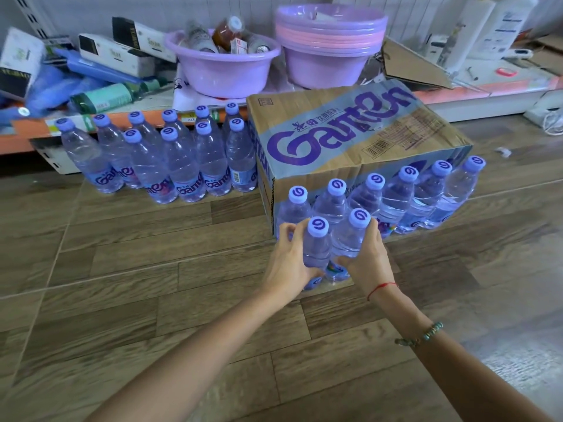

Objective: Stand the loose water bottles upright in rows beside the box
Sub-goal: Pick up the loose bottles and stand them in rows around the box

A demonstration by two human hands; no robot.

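Note:
A brown cardboard box with purple lettering sits on the wood-look floor. Along its near side stands a row of several clear water bottles with lilac caps. In front of that row are two more upright bottles. My left hand grips the left bottle around its body. My right hand grips the right bottle. Both bottles touch each other. To the left of the box, several upright bottles stand in two rows.
Behind the box a low orange-edged shelf holds two purple basins, stacked basins, boxes, cardboard and white detergent bottles. Open floor lies to the left and in front.

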